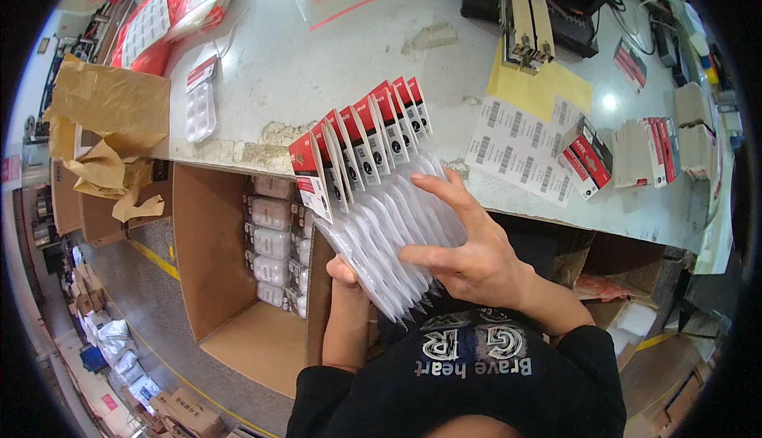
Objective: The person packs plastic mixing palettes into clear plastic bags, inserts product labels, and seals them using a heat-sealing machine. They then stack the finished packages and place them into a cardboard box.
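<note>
In front of my chest I hold a fanned row of clear plastic blister packs (389, 236) with red and white header cards (361, 140) standing up along the top. My left hand (343, 270) grips the row's lower left side; most of its fingers are hidden behind the packs. Across the right side lies my right hand (468, 247), thumb and fingers apart but pressed on the plastic edges. The row is tilted, its cards over the table's near edge.
Below the table's left edge, an open cardboard box (218, 279) contains several similar packs (271, 243). A single blister pack (201, 105) rests on the white table (262, 65) near brown paper (111, 105). Barcode label sheets (520, 148), card stacks (633, 152) and a black machine (528, 17) occupy the right.
</note>
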